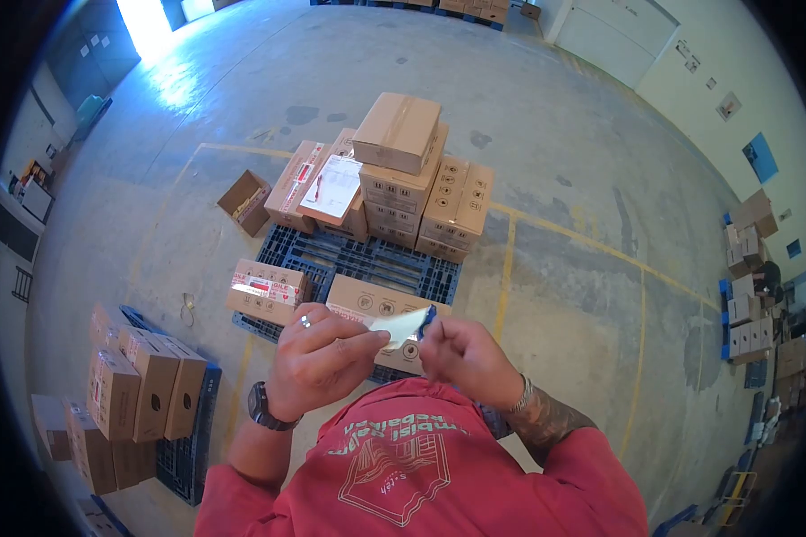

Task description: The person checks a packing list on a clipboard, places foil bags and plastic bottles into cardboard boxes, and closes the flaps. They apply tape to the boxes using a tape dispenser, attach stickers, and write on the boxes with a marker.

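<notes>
My left hand (330, 355), with a ring and a black watch, pinches one end of a pale, whitish strip (401, 329) between thumb and fingers. At the strip's other end my right hand (461, 356) is closed on a small dark blue object (427, 320), whose shape is partly hidden by the fingers. Both hands are in front of my red shirt, above a cardboard box (367, 294) on the blue pallet. Just left of that box is another box (267, 288) with red and white "fragile" tape.
Stacked boxes (403, 183) stand on the far part of the blue pallet (381, 261), with papers and a red pen (331, 186) on one. An open box (244, 202) lies beside it. More loaded pallets stand at the lower left (184, 461) and right edge.
</notes>
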A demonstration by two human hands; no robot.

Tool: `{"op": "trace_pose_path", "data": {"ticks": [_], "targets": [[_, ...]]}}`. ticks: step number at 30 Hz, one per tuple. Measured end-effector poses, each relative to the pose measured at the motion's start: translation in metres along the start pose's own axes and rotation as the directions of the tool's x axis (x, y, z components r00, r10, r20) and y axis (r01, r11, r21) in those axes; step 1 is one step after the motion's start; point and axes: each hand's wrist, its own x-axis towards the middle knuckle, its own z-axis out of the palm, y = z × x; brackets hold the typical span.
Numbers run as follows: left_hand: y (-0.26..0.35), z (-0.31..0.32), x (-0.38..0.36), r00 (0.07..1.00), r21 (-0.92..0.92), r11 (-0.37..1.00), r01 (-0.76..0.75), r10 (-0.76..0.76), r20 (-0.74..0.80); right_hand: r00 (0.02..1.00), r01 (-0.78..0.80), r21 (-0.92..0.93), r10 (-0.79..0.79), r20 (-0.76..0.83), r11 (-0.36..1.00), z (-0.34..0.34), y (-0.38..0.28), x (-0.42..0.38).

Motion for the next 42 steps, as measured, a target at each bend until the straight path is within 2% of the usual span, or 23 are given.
{"op": "trace_pose_path", "data": {"ticks": [1,2,3,4,5,6,8,19,22,24,25,27,28,30,33,35,36,37,38,39,40,41,42], "targets": [[0.001,0.001,0.001,1.0,0.002,1.0,0.002,-0.002,-0.004,0.967,0.198,-0.366,-0.243,-0.08,0.909,0.006,-0.003,-0.01],[0.003,0.003,0.002,0.999,0.008,1.0,0.013,-0.013,-0.044,0.873,0.314,-0.687,-0.484,-0.062,0.655,0.012,-0.007,-0.015],[0.006,0.004,0.003,0.997,0.01,1.0,0.025,-0.024,-0.08,0.875,0.311,-0.687,-0.48,-0.063,0.656,0.014,-0.009,-0.013],[0.008,0.004,0.004,0.997,0.006,1.0,0.025,-0.024,-0.079,0.685,0.481,-0.788,-0.725,0.065,0.384,0.016,-0.012,-0.008],[0.011,0.003,0.006,0.998,0.01,1.0,0.014,-0.013,-0.068,0.433,0.557,-0.829,-0.871,0.232,0.056,0.017,-0.014,-0.004],[0.013,0.002,0.007,0.998,0.013,1.0,0.002,-0.002,-0.056,0.433,0.553,-0.831,-0.872,0.229,0.056,0.017,-0.016,-0.003],[0.016,0.003,0.008,0.999,0.007,1.0,-0.002,0.003,-0.048,0.396,0.52,-0.85,-0.859,0.325,-0.083,0.017,-0.018,-0.001],[0.02,0.002,0.006,0.999,0.024,1.0,0.018,-0.018,0.031,0.399,0.537,-0.837,-0.844,0.358,-0.101,0.015,-0.019,0.007],[0.02,0.004,0.005,0.991,-0.115,0.985,0.131,-0.133,-0.006,0.375,0.537,-0.835,-0.853,0.363,-0.12,0.015,-0.019,0.008],[0.016,0.0,0.006,0.951,-0.564,0.766,0.308,-0.268,0.156,0.358,0.536,-0.835,-0.86,0.362,-0.129,0.015,-0.02,0.009],[0.018,0.004,0.004,0.95,-0.564,0.766,0.309,-0.268,0.158,0.369,0.537,-0.834,-0.854,0.367,-0.126,0.015,-0.02,0.009],[0.023,0.017,-0.004,0.792,-0.786,0.361,0.501,-0.558,0.248,0.38,0.539,-0.833,-0.847,0.373,-0.124,0.014,-0.019,0.01],[0.021,0.019,-0.005,0.791,-0.786,0.36,0.502,-0.559,0.249,0.381,0.544,-0.831,-0.848,0.369,-0.117,0.015,-0.018,0.011],[0.016,0.023,-0.007,0.879,-0.655,0.604,0.455,-0.423,0.22,0.384,0.55,-0.828,-0.848,0.365,-0.108,0.014,-0.018,0.011],[0.003,0.031,-0.013,0.933,-0.644,0.691,0.329,-0.342,0.11,0.431,0.563,-0.826,-0.842,0.326,-0.031,0.013,-0.018,0.012],[0.001,0.038,-0.012,0.925,-0.643,0.696,0.319,-0.377,0.051,0.523,0.636,-0.73,-0.836,0.168,0.251,0.013,-0.017,0.013],[0.001,0.042,-0.013,0.912,-0.642,0.702,0.309,-0.41,-0.01,0.529,0.633,-0.73,-0.832,0.165,0.258,0.008,-0.011,0.016],[-0.002,0.044,-0.017,0.907,-0.644,0.695,0.319,-0.421,-0.005,0.588,0.655,-0.632,-0.805,0.082,0.414,0.001,0.0,0.021],[-0.005,0.046,-0.021,0.807,-0.811,0.433,0.393,-0.586,0.079,0.65,0.656,-0.511,-0.76,0.007,0.555,0.001,0.001,0.024],[-0.008,0.049,-0.026,0.681,-0.907,0.126,0.401,-0.704,0.204,0.663,0.646,-0.508,-0.749,0.004,0.569,0.001,0.0,0.025],[-0.011,0.052,-0.029,0.666,-0.907,0.111,0.407,-0.716,0.211,0.728,0.542,-0.571,-0.684,-0.048,0.617,0.0,-0.003,0.026],[-0.015,0.056,-0.03,0.683,-0.884,0.179,0.432,-0.705,0.191,0.782,0.429,-0.625,-0.614,-0.104,0.652,-0.001,-0.007,0.03],[-0.02,0.06,-0.031,0.699,-0.856,0.245,0.454,-0.693,0.173,0.796,0.415,-0.622,-0.596,-0.105,0.664,-0.008,-0.006,0.036]]}}
